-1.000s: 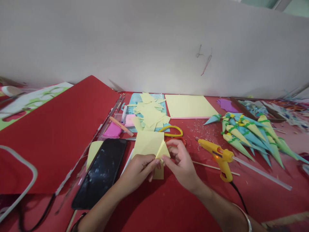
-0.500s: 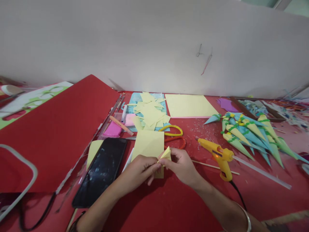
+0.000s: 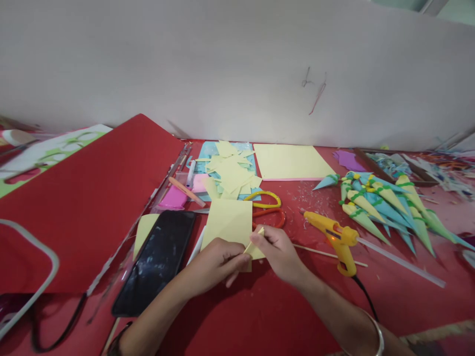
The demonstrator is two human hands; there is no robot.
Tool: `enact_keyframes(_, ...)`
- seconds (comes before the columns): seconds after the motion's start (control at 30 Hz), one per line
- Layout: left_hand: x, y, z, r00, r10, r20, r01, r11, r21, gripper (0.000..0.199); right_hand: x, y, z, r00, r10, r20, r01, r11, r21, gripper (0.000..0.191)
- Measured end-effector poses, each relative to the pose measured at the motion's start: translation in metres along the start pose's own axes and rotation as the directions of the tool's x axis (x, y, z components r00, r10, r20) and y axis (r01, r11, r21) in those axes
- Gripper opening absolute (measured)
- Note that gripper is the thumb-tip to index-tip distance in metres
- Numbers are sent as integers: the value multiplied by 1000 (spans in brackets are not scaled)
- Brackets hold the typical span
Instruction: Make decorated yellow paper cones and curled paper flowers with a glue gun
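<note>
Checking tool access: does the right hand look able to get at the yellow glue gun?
Likely yes: nothing bigger than a thin stick lies between the right hand and the glue gun, though that hand is holding folded yellow paper.

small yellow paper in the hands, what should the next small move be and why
I'd probably press the fold firm: the small yellow paper is pinched by the left hand and right hand, its upper edge looks turned over, and a flatter part shows below.
</note>
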State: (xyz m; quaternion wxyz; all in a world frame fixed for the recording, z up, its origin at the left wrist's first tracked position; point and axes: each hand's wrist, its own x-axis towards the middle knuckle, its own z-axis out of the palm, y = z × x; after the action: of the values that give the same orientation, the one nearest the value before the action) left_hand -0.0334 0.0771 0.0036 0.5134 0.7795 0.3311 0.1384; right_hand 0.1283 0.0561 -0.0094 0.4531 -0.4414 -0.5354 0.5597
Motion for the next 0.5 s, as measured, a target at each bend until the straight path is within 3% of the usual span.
enact_keyframes(0.37,-1,8,0,999,-46,19,47,997,-60,37,2,-3,6,978,90,-190,-80,995,60,52)
enact_keyframes(0.5,-1,7,2,992,-91,-88,84,993,-88,37,2,0,4,992,81,-101,-78,997,27,47)
